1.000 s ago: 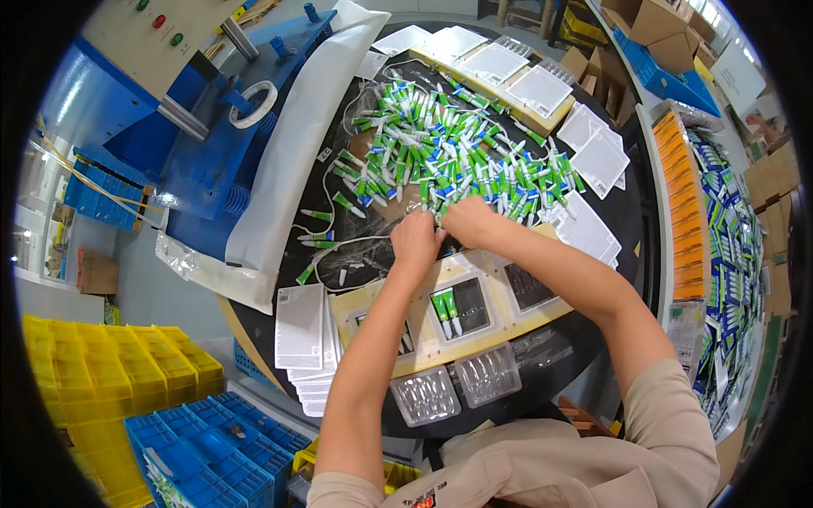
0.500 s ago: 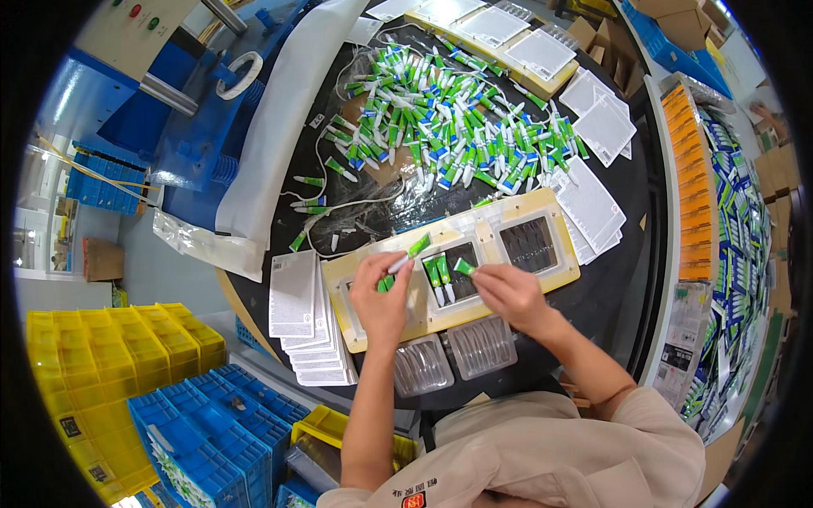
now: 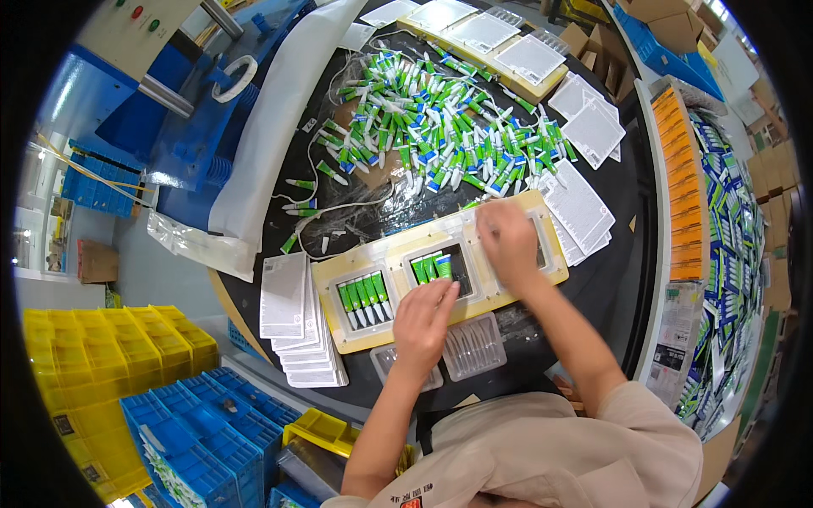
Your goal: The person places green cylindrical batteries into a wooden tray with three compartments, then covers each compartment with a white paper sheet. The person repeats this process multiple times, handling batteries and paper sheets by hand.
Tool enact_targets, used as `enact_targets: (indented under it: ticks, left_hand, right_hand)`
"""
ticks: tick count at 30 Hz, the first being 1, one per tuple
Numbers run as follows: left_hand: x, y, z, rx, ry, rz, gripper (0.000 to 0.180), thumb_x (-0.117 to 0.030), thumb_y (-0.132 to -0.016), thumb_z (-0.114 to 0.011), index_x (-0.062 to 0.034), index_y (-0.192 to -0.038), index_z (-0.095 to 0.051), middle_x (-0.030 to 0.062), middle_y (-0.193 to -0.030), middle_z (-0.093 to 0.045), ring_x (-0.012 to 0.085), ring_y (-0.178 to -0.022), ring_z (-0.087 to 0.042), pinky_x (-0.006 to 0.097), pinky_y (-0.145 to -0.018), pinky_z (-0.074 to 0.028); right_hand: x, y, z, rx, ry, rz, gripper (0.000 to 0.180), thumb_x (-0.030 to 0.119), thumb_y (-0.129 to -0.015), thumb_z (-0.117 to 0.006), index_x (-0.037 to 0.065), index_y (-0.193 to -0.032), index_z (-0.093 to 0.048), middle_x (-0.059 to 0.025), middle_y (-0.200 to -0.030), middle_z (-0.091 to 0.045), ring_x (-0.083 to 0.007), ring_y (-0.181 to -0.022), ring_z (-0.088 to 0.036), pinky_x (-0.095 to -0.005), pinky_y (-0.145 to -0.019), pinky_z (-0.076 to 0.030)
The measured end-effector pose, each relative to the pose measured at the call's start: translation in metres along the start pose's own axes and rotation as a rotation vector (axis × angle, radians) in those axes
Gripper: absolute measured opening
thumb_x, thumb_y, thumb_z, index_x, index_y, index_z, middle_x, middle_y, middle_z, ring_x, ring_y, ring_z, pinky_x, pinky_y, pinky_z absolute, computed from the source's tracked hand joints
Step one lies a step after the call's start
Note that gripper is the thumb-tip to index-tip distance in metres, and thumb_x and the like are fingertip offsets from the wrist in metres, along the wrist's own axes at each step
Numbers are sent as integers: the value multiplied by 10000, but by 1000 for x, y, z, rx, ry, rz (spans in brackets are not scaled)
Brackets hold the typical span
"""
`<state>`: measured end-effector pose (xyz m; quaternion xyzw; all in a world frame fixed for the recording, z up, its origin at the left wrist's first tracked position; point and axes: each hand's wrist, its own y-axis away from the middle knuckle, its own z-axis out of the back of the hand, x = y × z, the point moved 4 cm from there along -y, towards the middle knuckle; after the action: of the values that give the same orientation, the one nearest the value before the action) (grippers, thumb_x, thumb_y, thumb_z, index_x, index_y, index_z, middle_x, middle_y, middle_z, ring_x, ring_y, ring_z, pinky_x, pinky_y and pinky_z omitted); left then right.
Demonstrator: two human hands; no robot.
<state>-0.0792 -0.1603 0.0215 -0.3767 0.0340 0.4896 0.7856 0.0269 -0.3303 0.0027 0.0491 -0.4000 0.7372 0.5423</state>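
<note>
A long pale-yellow fixture [image 3: 555, 271] with three framed openings lies across the black table in front of me. Small green tubes with white caps [image 3: 364, 296] stand in a row in its left opening. In the middle opening, my left hand [image 3: 422, 326] pinches the capped end of a green tube [image 3: 444, 265], beside other tubes lying there. Above the right opening hovers my right hand [image 3: 508, 241], covering much of it; its fingertips are blurred, so any hold is unclear. Beyond the fixture spreads a large heap of green, white and blue tubes [image 3: 457, 127].
White printed cards are stacked left of the fixture [image 3: 284, 296] and lie at its right [image 3: 580, 207]. Clear blister trays [image 3: 474, 347] lie at the near edge. A second fixture [image 3: 483, 42] sits at the far side. Yellow crates [image 3: 118, 347] and blue crates [image 3: 203, 432] stand lower left.
My left hand has moved right from the left opening to the middle one. My right hand has moved up and away from the middle opening. The left opening's row of tubes is now uncovered.
</note>
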Motion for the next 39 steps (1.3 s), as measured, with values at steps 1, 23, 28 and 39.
enact_targets:
  ticks: [1, 23, 28, 39]
  left_hand:
    - [-2, 0, -8, 89, -50, -39, 328, 5, -830, -685, -33, -1153, -724, 129, -1176, -705, 277, -1074, -684, 404, -926, -531]
    - [13, 14, -44, 54, -182, 184, 405, -266, -826, -807, -53, -1148, -684, 104, -1176, -656, 283, -1136, -598, 489, -1066, -389]
    - [21, 6, -47, 35, -131, 347, 341, -265, -805, -812, -63, -1034, -660, 100, -1051, -608, 306, -1025, -556, 452, -926, -394]
    - [27, 15, -34, 68, 46, 341, 289, -76, -874, -684, -29, -1156, -644, 132, -1218, -617, 337, -1180, -562, 507, -1055, -392]
  right_hand:
    - [-22, -23, -7, 26, 77, -88, 149, 141, -818, -785, 34, -905, -729, -130, -967, -697, -332, -920, -672, -432, -771, -546]
    - [25, 50, 29, 104, -171, 74, 209, 48, -818, -776, 1, -1014, -717, -117, -874, -654, -287, -753, -666, -365, -631, -540]
    - [35, 65, 8, 41, -91, 210, 253, 12, -801, -750, -19, -1049, -709, -99, -841, -632, -263, -743, -653, -351, -607, -541]
    - [43, 67, 7, 124, 41, 139, 214, 55, -784, -730, 17, -995, -716, -86, -973, -635, -263, -870, -609, -376, -744, -487]
